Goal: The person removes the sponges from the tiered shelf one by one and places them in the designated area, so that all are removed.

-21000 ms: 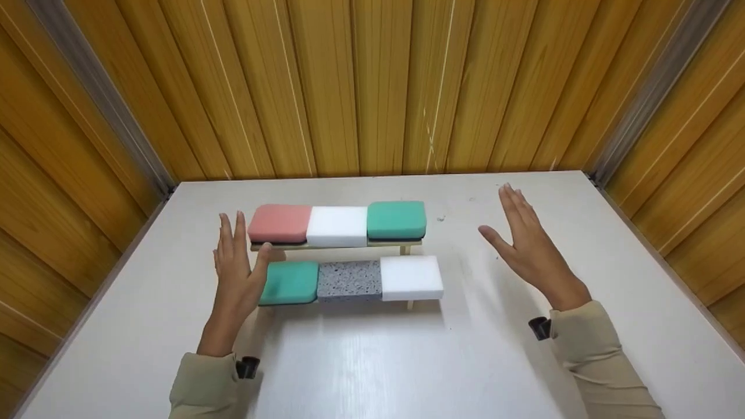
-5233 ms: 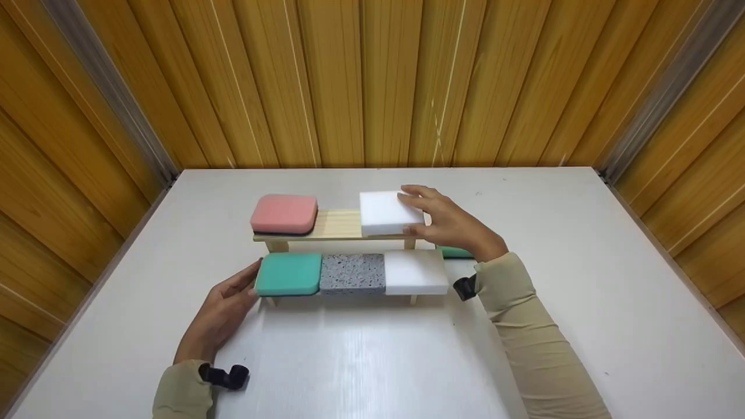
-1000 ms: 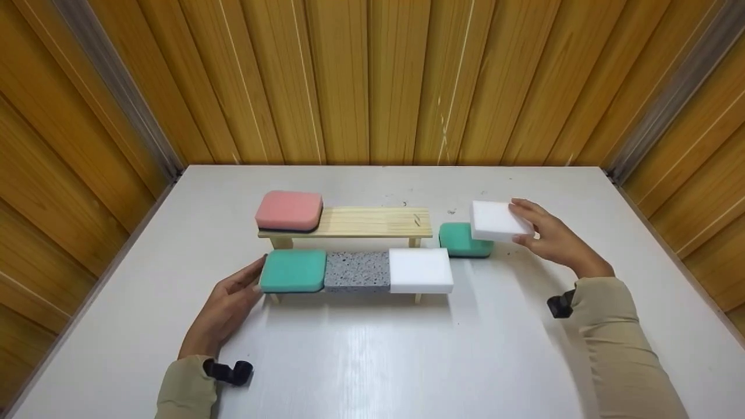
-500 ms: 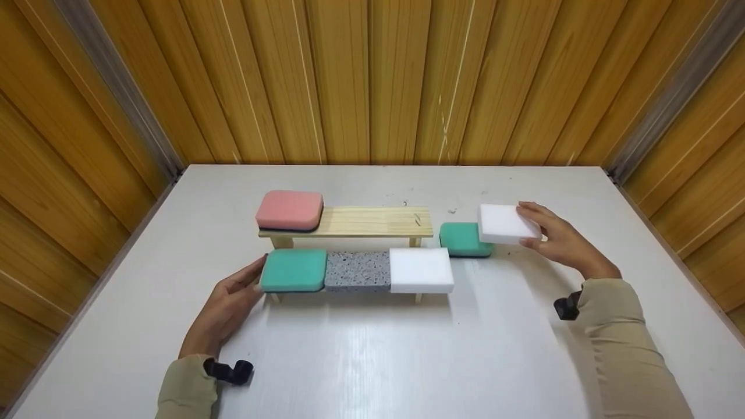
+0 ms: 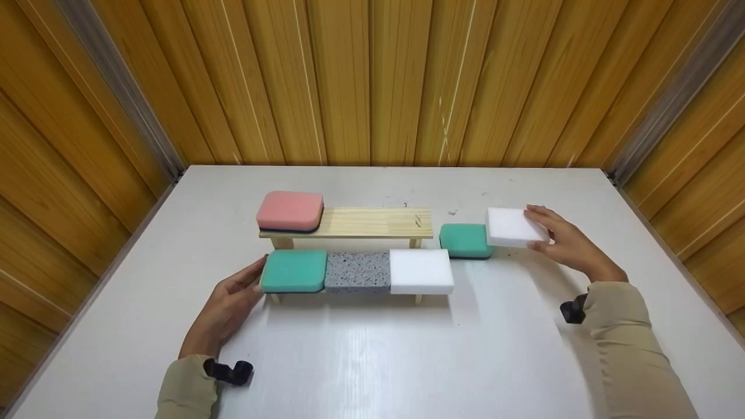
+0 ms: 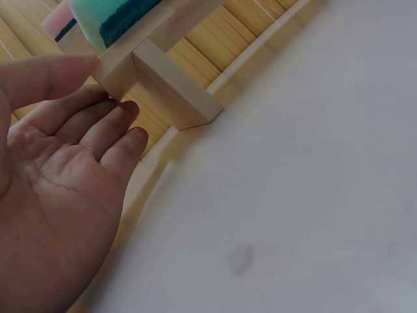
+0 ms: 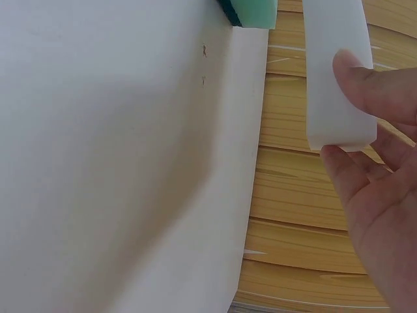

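Observation:
My right hand point(image 5: 567, 241) grips a white sponge point(image 5: 515, 227) by its right end, thumb on the near side. In the right wrist view that sponge point(image 7: 339, 78) hangs above the tabletop. Just left of it, a green sponge point(image 5: 465, 240) lies on the table, partly covered by the white one in the head view. My left hand point(image 5: 224, 308) pinches the left end of the front wooden stand point(image 6: 124, 72) between thumb and fingers. On this stand sit a green sponge point(image 5: 294, 270), a speckled grey sponge point(image 5: 358, 270) and another white sponge point(image 5: 421, 270).
Behind it, a second wooden stand point(image 5: 378, 222) bears a pink sponge point(image 5: 290, 210) at its left end; the rest of its board is bare. The white table point(image 5: 361, 361) meets wood-patterned walls point(image 5: 396, 81) at the back and sides.
Since the earliest frame, the rear stand's green sponge has gone to the table at right, and its white sponge into my right hand. Lately that hand drifted slightly right; the left stayed put.

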Action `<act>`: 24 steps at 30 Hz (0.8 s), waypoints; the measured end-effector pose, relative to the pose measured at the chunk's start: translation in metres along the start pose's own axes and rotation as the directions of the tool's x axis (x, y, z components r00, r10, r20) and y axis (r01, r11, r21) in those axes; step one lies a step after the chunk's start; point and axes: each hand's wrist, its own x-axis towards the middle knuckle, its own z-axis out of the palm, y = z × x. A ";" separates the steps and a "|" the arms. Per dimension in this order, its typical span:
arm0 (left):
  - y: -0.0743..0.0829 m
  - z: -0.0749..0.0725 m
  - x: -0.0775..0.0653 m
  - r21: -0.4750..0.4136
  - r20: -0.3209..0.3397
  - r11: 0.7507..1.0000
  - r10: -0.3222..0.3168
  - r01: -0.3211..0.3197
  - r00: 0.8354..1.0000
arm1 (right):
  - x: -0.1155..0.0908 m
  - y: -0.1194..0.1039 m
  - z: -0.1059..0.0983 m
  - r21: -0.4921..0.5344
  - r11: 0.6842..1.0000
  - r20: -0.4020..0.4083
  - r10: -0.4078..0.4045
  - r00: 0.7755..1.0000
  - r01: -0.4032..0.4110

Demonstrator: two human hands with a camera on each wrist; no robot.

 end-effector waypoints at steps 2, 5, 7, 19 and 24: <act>0.000 0.000 0.000 0.003 0.002 1.000 0.001 -0.001 1.000 | -0.001 0.002 0.000 -0.001 1.000 0.008 0.014 1.000 -0.014; 0.000 0.000 0.000 -0.001 -0.001 1.000 0.000 0.000 1.000 | -0.002 0.006 0.000 0.009 1.000 0.012 0.020 1.000 -0.020; 0.000 0.000 -0.001 -0.006 -0.002 1.000 -0.004 0.004 1.000 | -0.003 0.008 -0.001 0.009 1.000 0.010 0.019 1.000 -0.019; 0.001 0.000 -0.002 0.003 -0.009 1.000 -0.019 0.019 1.000 | -0.007 0.015 -0.005 0.000 0.999 -0.004 -0.036 0.999 0.036; 0.002 0.000 -0.002 0.022 -0.007 1.000 -0.016 0.016 1.000 | -0.006 0.019 -0.006 -0.007 0.999 -0.017 -0.053 0.998 0.053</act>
